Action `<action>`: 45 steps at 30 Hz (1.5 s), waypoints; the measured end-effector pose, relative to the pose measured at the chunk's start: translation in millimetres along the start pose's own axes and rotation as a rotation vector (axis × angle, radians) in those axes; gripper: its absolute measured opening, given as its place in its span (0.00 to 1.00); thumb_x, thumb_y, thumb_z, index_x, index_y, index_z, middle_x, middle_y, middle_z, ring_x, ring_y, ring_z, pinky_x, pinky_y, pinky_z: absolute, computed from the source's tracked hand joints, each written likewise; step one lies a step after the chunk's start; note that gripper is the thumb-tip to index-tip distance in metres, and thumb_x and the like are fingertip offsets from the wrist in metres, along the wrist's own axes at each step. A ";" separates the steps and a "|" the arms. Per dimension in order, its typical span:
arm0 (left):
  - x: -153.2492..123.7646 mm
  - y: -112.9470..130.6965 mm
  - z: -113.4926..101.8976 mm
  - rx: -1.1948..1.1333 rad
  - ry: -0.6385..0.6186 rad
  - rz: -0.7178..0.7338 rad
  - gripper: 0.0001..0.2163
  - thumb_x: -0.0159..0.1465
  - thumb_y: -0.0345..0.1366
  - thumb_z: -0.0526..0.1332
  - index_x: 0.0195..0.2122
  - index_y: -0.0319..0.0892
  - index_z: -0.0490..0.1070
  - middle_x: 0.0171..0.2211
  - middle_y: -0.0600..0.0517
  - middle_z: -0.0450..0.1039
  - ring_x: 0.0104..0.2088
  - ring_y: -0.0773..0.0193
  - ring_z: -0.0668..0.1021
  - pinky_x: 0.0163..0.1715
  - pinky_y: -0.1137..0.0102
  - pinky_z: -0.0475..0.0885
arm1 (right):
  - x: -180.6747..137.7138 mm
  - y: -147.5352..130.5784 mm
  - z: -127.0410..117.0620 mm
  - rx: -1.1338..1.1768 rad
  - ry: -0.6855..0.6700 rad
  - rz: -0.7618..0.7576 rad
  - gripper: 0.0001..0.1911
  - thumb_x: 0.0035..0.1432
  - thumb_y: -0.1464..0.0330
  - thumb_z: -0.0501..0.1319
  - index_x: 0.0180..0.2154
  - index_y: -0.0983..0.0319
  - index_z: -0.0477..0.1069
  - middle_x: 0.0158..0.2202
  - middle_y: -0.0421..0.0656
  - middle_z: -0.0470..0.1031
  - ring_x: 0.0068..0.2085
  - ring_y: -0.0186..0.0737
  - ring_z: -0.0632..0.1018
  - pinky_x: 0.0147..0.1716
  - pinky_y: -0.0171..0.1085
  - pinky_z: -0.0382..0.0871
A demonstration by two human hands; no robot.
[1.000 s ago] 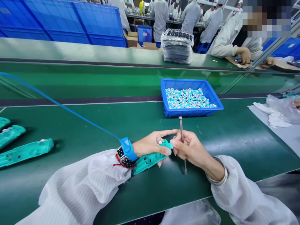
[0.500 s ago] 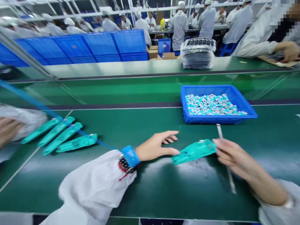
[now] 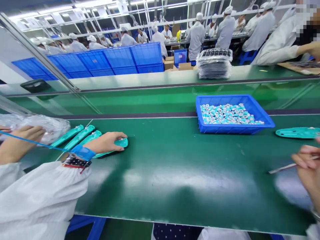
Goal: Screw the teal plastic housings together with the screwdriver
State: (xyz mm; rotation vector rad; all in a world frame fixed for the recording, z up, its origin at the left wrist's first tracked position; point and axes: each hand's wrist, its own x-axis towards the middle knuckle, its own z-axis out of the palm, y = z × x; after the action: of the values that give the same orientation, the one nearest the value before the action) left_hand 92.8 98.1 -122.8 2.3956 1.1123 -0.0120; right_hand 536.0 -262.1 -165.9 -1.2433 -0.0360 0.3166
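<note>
My left hand (image 3: 107, 144) is over the rightmost of several long teal plastic shells, with fingers and thumb closed around the shell's rounded end (image 3: 122, 142). Its other end reaches out below my wrist. Beside it lie more teal shells (image 3: 80, 137) in a slanted row. At the right edge my right hand (image 3: 308, 163), partly cut off, grips a thin metal stick-like tool (image 3: 282, 168) pointing left. Another teal shell (image 3: 297, 132) lies on the green work surface just beyond that hand.
A blue tray (image 3: 237, 129) of small teal-and-white parts stands toward the back. At left, a co-worker's hand (image 3: 23, 141) touches clear plastic bags (image 3: 53, 128). A blue cord crosses from my wristband. Behind the ledge are wrapped stacked trays (image 3: 214, 63) and blue crates (image 3: 120, 60).
My left hand has moved left from the middle to the shell row. My right hand has moved right and let go of its teal shell, which now lies at the right; the metal tool stays held.
</note>
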 end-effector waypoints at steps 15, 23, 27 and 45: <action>83.2 212.7 129.5 -0.010 -0.049 0.438 0.11 0.55 0.42 0.55 0.29 0.40 0.70 0.23 0.52 0.69 0.25 0.65 0.69 0.26 0.72 0.60 | -112.7 2.7 140.3 0.170 -0.778 -0.084 0.14 0.57 0.55 0.55 0.28 0.58 0.67 0.14 0.32 0.47 0.16 0.28 0.50 0.16 0.32 0.46; 78.2 230.8 135.1 0.138 0.023 0.380 0.14 0.59 0.44 0.49 0.27 0.42 0.69 0.27 0.47 0.73 0.33 0.55 0.76 0.26 0.70 0.60 | -110.6 26.1 153.4 0.279 -0.696 -0.168 0.22 0.59 0.55 0.53 0.19 0.60 0.55 0.14 0.31 0.42 0.14 0.25 0.47 0.14 0.29 0.44; 76.2 233.3 135.1 0.171 0.025 0.387 0.13 0.58 0.43 0.49 0.29 0.43 0.70 0.31 0.48 0.75 0.35 0.53 0.77 0.27 0.69 0.62 | -109.7 29.2 159.2 0.330 -0.695 -0.216 0.21 0.61 0.58 0.51 0.20 0.61 0.56 0.14 0.31 0.44 0.15 0.25 0.48 0.14 0.28 0.45; 70.8 239.6 136.3 0.124 0.038 0.336 0.14 0.58 0.46 0.51 0.34 0.46 0.73 0.33 0.48 0.75 0.37 0.50 0.77 0.30 0.65 0.66 | -111.8 33.6 163.7 0.216 -0.706 -0.249 0.15 0.63 0.63 0.49 0.25 0.61 0.59 0.17 0.31 0.45 0.15 0.25 0.51 0.13 0.27 0.47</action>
State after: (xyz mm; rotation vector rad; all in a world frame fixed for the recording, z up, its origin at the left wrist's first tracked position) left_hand 338.9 -41.6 -153.9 2.6752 0.7304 0.0803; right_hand 389.4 -129.9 -127.6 -0.8519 -0.7383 0.5134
